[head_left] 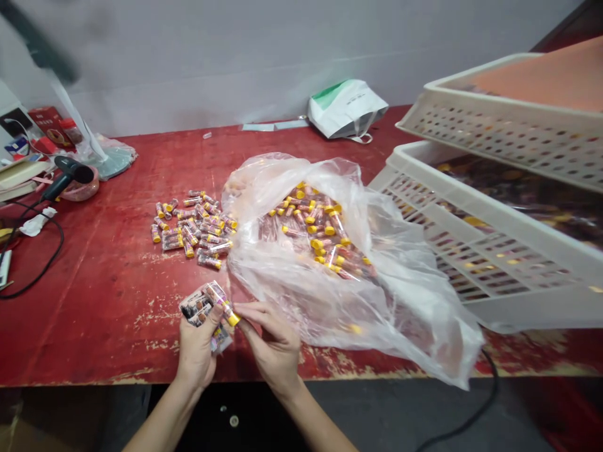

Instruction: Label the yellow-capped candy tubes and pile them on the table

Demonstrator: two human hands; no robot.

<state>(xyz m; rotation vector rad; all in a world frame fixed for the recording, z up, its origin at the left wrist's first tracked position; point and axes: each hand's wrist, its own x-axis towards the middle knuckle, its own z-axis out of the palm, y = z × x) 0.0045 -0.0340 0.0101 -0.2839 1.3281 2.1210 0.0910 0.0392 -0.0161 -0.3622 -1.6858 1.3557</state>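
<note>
Looking over this person's shoulder, the left hand (pixel 198 351) is clenched around a small bunch of clear plastic tubes with yellow caps (pixel 205 311), held low near the front edge of the table. The right hand (pixel 272 342) comes in from beside it, and its fingertips (pixel 245 312) seem to pinch one tube (pixel 221 302) right by its yellow cap, though the exact contact is hard to make out from here.

More of the tubes lie in a loose heap (pixel 191 229) on the worn red table (pixel 103 276), just left of a big clear plastic bag (pixel 400 295) that's slumped open with plenty more inside (pixel 315 226). Two white perforated plastic crates (pixel 509 125) are stacked at a tilt at the right of the frame, and a white-and-green bag (pixel 346 110) sits near the back.

I'd guess these tubes are light, stiff and pretty slippery, so they'd roll or squirt out of a loose grip. The firm plastic barrel looks like the safest place to hold, with the cap giving a good edge for the fingertips. They don't look heavy, but thin plastic could crack if squeezed hard.
</note>
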